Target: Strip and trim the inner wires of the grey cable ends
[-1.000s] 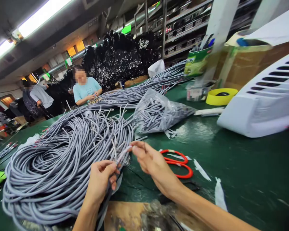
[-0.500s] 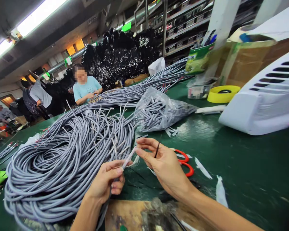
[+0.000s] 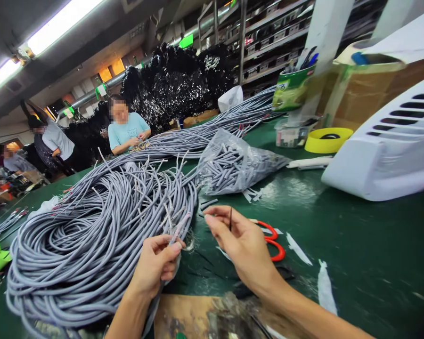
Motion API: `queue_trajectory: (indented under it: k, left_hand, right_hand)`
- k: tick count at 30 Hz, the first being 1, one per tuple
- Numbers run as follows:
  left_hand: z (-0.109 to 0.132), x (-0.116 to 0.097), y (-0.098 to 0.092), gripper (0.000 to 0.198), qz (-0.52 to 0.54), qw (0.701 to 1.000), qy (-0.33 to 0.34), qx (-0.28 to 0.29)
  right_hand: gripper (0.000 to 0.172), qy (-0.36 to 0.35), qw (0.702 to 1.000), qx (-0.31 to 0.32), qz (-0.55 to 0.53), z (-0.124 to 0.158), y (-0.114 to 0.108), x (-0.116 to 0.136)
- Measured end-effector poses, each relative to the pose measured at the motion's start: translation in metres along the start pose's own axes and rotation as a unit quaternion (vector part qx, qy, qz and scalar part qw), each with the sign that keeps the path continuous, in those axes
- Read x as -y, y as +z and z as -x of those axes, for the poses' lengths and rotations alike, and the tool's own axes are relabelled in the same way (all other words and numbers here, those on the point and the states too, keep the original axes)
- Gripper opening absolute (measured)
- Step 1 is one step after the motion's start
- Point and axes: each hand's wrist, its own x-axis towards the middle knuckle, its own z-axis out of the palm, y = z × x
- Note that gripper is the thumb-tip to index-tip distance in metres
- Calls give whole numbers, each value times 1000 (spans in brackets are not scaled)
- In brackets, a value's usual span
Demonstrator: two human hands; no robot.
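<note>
My left hand (image 3: pixel 155 266) is closed around the end of a grey cable (image 3: pixel 178 230), whose stripped tip sticks up past my thumb. My right hand (image 3: pixel 242 245) hovers just right of that tip, fingers curled, with a short thin black piece (image 3: pixel 230 219) pinched between them. A big coil of grey cables (image 3: pixel 92 235) lies on the green table (image 3: pixel 339 235) to the left of both hands. Red-handled scissors (image 3: pixel 273 240) rest on the table behind my right hand.
A clear bag of cut grey cable pieces (image 3: pixel 233 165) lies beyond the hands. A white vented housing (image 3: pixel 385 150), yellow tape roll (image 3: pixel 327 140) and cardboard box (image 3: pixel 374 84) stand at right. White scraps (image 3: pixel 327 287) litter the table. A person in a blue shirt (image 3: pixel 127 129) works opposite.
My right hand has let go of the cable tip and drawn slightly right with the thin black piece. My left hand keeps its hold on the cable.
</note>
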Motion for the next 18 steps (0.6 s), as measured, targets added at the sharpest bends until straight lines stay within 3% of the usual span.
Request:
queue_trajectory:
  k: [5,8,14,18]
  left_hand:
    - [0,5,3,39,-57,998,-8,5]
    - [1,7,4,41,-90,995,-24,24]
    - [2,5,7,44,-178,981,-73,29]
    - [0,5,4,40,-144,988,-47,11]
  right_hand:
    - [42,118,979,164,-20,6,4,5]
    - [48,161,968,184,-51,6,5,8]
    - [46,149,978,42,-140,0,1,16]
    - [38,55,987,-71,-133,-5,-6,18]
